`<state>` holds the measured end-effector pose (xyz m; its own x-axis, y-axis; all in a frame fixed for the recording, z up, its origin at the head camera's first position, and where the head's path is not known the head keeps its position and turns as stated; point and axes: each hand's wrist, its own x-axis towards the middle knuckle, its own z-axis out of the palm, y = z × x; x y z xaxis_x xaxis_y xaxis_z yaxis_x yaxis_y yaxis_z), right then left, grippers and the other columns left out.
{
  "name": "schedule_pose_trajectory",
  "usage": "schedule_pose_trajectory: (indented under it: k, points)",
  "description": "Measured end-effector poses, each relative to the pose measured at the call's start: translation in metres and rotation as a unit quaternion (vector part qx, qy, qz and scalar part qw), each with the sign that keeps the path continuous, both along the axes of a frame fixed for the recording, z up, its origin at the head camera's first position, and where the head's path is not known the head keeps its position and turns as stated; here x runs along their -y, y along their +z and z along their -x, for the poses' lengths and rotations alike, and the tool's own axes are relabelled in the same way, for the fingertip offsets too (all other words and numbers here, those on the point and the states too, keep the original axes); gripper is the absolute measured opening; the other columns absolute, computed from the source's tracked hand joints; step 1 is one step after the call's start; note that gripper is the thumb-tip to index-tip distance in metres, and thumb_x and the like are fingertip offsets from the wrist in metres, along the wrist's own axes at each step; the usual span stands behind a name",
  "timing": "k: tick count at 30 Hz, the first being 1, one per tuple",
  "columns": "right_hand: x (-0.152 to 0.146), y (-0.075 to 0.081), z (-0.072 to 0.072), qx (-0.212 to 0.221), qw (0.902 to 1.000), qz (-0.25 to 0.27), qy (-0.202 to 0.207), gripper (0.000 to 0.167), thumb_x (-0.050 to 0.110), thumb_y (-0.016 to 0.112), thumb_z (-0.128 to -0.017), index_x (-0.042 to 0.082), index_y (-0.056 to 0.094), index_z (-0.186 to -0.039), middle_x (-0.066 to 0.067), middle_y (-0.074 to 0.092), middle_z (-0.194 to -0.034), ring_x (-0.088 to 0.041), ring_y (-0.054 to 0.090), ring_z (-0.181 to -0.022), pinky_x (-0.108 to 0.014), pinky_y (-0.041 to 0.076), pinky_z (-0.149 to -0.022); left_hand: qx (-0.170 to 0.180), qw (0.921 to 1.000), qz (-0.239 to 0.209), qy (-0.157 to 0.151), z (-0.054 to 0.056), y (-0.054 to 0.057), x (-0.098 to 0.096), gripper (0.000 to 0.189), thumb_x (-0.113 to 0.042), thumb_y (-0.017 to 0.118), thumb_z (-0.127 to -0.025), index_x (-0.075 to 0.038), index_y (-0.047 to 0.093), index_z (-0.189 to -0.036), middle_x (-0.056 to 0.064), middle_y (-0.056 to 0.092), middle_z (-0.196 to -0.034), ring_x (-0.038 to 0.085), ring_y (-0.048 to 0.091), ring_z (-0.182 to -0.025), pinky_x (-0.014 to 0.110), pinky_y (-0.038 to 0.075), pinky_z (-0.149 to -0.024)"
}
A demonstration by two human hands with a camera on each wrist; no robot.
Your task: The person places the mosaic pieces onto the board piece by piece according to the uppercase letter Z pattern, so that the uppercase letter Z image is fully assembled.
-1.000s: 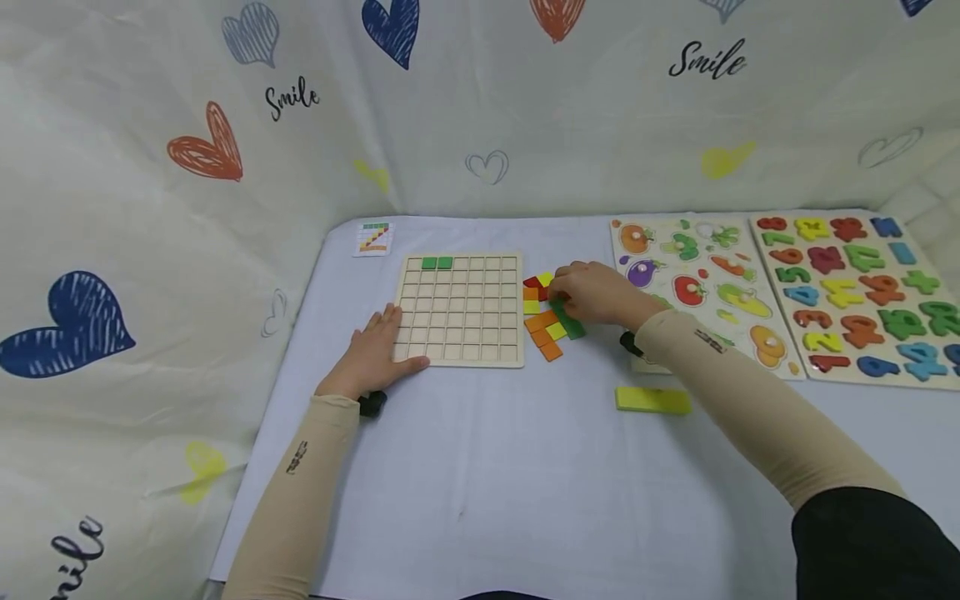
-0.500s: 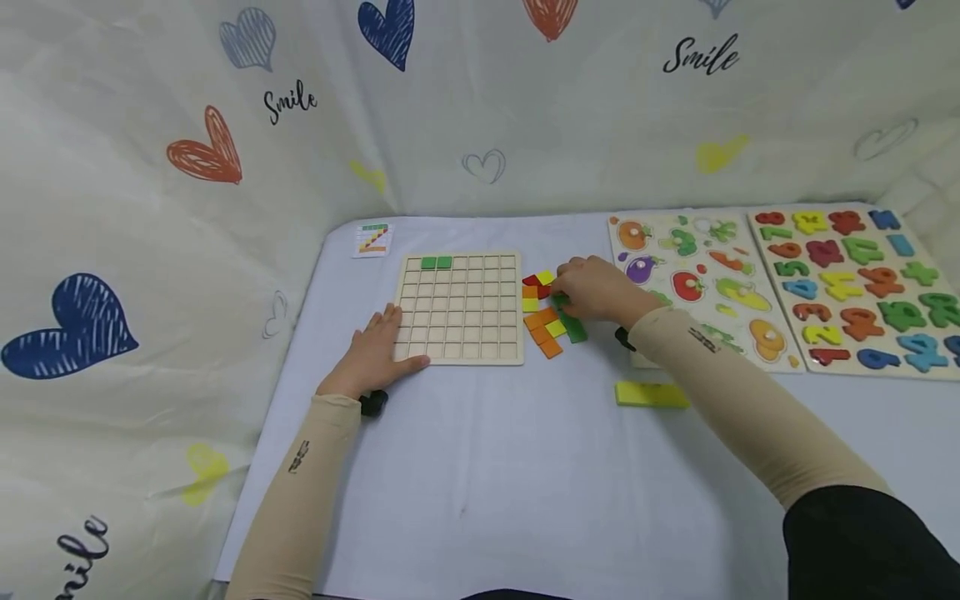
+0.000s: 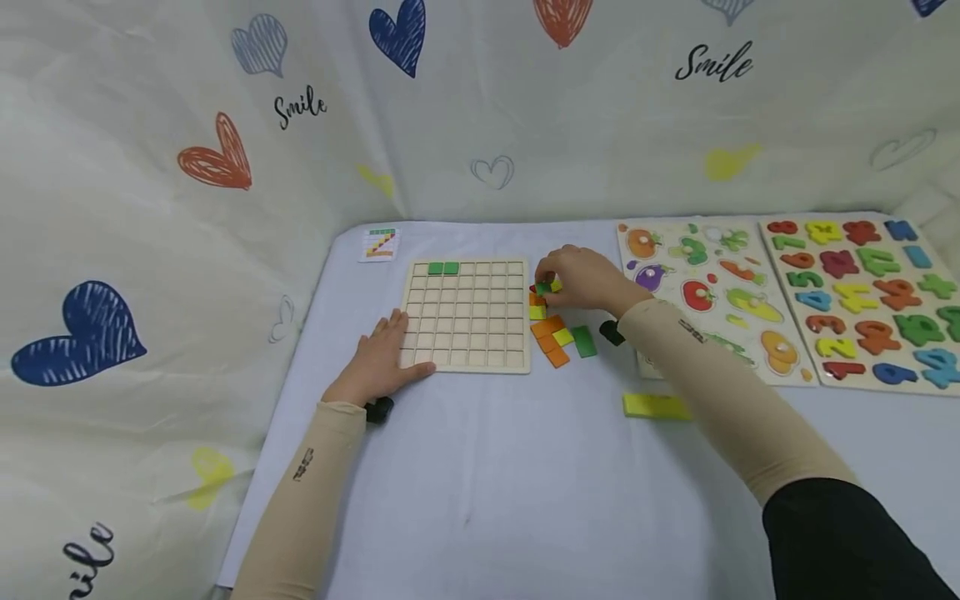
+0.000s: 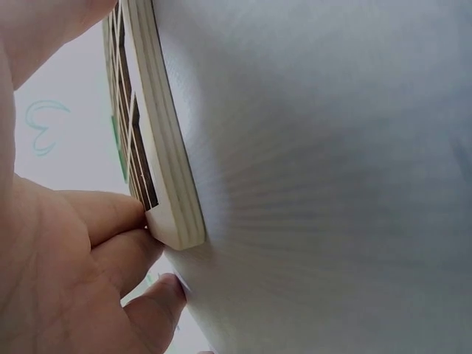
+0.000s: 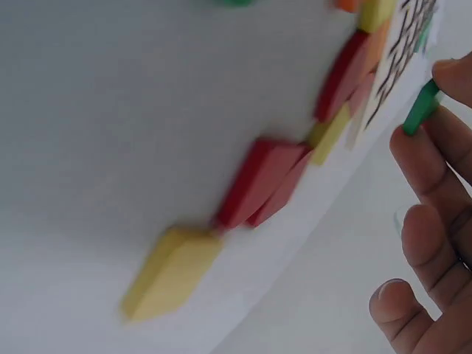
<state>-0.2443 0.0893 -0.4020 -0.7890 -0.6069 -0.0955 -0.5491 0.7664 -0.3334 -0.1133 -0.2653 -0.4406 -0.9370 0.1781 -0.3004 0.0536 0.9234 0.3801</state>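
Note:
A wooden grid board point(image 3: 468, 321) lies flat, with two green tiles point(image 3: 443, 268) side by side in its top row. My left hand point(image 3: 378, 360) rests against the board's left edge, thumb stretched along the lower corner; the left wrist view has its fingertips at the board's corner point(image 4: 175, 228). Between thumb and fingers, my right hand point(image 3: 588, 279) pinches a green tile point(image 5: 422, 108) just right of the board. Loose tiles lie below and around it: orange point(image 3: 547, 327), yellow point(image 3: 562, 337), green point(image 3: 583, 342) and, in the right wrist view, red point(image 5: 262, 177).
A small pattern card point(image 3: 380, 245) lies behind the board at the left. On the right are a vegetable puzzle board point(image 3: 667, 283) and a board of coloured numbers point(image 3: 855, 312). A yellow bar point(image 3: 656, 407) lies in front of them, partly under the right forearm.
My right hand has picked a green tile out of the pile and moved slightly left with it, uncovering another green tile. The left hand stays at the board.

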Motion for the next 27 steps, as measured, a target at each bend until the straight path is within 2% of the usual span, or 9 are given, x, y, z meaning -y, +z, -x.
schedule_pose_trajectory:
  k: [7, 13, 19, 27]
  points:
    - [0.044, 0.001, 0.019, 0.023, 0.9995, 0.007, -0.022, 0.028, 0.022, 0.074, -0.093, 0.011, 0.075, -0.118, -0.008, 0.073, -0.118, -0.028, 0.061, -0.109, -0.045, 0.054, -0.101, 0.001, 1.0, -0.001, -0.001, 0.0, 0.0, 0.0, 0.114, -0.064, 0.066, -0.093, -0.003, 0.005, -0.167, 0.017, 0.003, -0.176, 0.042, 0.005, -0.163, 0.071, 0.012, -0.126]
    - [0.076, -0.003, 0.033, 0.02, 0.9995, 0.001, -0.025, 0.027, 0.019, 0.07, -0.097, 0.009, 0.075, -0.122, -0.009, 0.074, -0.122, -0.028, 0.061, -0.118, -0.046, 0.051, -0.107, -0.004, 1.0, -0.001, 0.001, 0.004, -0.001, 0.002, 0.114, -0.065, 0.066, -0.093, -0.004, 0.005, -0.167, 0.016, 0.004, -0.176, 0.041, 0.006, -0.164, 0.071, 0.013, -0.127]
    - [0.099, -0.003, 0.039, -0.003, 0.9998, -0.001, -0.018, 0.02, 0.015, 0.069, -0.098, 0.009, 0.079, -0.115, -0.009, 0.076, -0.122, -0.03, 0.065, -0.117, -0.048, 0.054, -0.101, 0.005, 1.0, -0.001, 0.003, 0.006, -0.001, 0.003, 0.114, -0.066, 0.065, -0.093, -0.006, 0.004, -0.167, 0.014, 0.002, -0.177, 0.039, 0.004, -0.164, 0.069, 0.012, -0.128]
    - [0.122, -0.007, 0.042, -0.02, 0.9996, -0.015, -0.009, 0.018, 0.017, 0.07, -0.099, 0.01, 0.081, -0.112, -0.008, 0.076, -0.126, -0.031, 0.066, -0.12, -0.049, 0.057, -0.099, 0.004, 1.0, 0.001, 0.006, 0.003, -0.003, 0.005, 0.114, -0.066, 0.066, -0.093, -0.005, 0.005, -0.167, 0.015, 0.003, -0.176, 0.04, 0.005, -0.164, 0.07, 0.013, -0.127]
